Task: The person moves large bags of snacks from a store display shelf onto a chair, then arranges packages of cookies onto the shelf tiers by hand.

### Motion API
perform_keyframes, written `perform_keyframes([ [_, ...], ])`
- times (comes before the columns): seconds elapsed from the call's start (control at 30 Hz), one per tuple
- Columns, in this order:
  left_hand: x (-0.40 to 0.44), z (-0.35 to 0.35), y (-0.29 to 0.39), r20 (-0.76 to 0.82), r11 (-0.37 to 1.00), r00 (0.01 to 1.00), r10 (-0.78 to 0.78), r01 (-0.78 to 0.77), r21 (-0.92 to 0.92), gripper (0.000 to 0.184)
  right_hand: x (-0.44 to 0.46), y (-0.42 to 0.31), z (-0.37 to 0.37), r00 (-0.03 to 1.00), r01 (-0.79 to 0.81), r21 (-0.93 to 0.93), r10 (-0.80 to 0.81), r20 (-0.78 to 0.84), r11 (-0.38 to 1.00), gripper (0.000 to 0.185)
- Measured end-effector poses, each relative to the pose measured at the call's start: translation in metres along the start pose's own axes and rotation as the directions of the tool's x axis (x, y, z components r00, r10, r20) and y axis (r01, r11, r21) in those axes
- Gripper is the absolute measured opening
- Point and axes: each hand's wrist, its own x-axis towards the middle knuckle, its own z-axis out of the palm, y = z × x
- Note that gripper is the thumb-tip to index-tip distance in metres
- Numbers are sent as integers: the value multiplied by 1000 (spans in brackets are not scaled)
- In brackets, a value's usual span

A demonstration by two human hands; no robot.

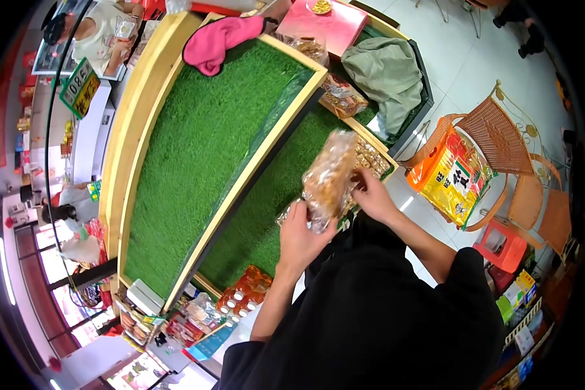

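Observation:
A clear plastic bag of golden-brown snacks (331, 170) is held up in front of my body, its wrapper crinkled and shiny. My left hand (303, 235) grips the bag's lower end, with fingers closed on the plastic. At the bag's right side, my right hand (372, 197) has its fingers bent together against the wrapper edge. Below the bag lies the lower shelf lined with green artificial turf (240, 224). Several small wrapped snacks (370, 158) sit at that shelf's right end, partly hidden by the bag and my right hand.
A wood-edged upper turf shelf (201, 136) carries a pink cloth (220, 42). Beyond are a pink box (322, 25) and a grey-green cloth (387, 75). Orange drink bottles (244, 291) stand lower left. A wicker chair (494, 130) holds a yellow-orange snack bag (452, 177). People are at left.

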Motion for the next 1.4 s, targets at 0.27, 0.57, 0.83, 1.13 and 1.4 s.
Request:
perform_keyframes([
  [0.27,85,-38,62,-263,867,953,153,-257,-427,51,37,-126,-57,668,538,-207,-563,-487,817,46],
  [0.57,133,-86,42,-442,945,864,-239,102,-310,57,131,-197,11,620,714,-177,-730,-287,677,48],
  [0.83,163,-45,-35,-385,963,894,-228,149,-225,78,157,-165,29,639,696,-457,-768,40,554,36],
  [1.13,169,-34,-24,-354,995,930,-94,93,-20,90,185,-158,14,569,716,-439,-818,-84,543,27],
  [1.4,173,-30,-19,-453,989,883,-126,149,15,84,201,-140,24,330,690,-623,-926,-183,369,28],
])
